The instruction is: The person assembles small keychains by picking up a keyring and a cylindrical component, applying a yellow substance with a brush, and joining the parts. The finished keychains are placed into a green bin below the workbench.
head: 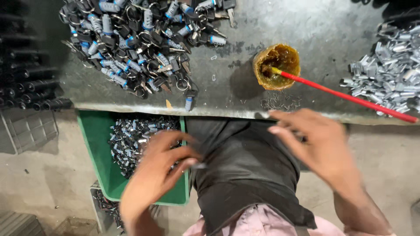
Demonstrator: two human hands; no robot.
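Fingers of the left hand (159, 164) are curled loosely together over the right edge of a green tray (94, 144). Whether they pinch anything I cannot tell, since the hand is blurred, though a small pale bit shows at the fingertips near the dark cloth. That tray sits low beside the person's lap, below the table edge, and holds a heap of small lock parts (131, 140), metal and dark mixed together.

Just to the right, the right hand (317, 146) hangs over the lap with its fingers stretched out flat and pointing left, the tips close to the front edge of the metal table (323, 30). It grips nothing that I can see; a small dark thing lies at the table edge just beside the fingertips. Between the two hands a dark cloth (245, 166) is spread over the person's lap.

On the table above, a small round pot of amber grease (277, 65) stands near the front edge, with a red stick (350, 97) resting in it and slanting out to the right. Tiny wire staples (280, 102) lie scattered just below the pot. At upper left lies a large pile of keys and lock cylinders (140, 39), and at far right a heap of bright metal clips (389, 74). Dark tubes (30, 83) are stacked at the far left.
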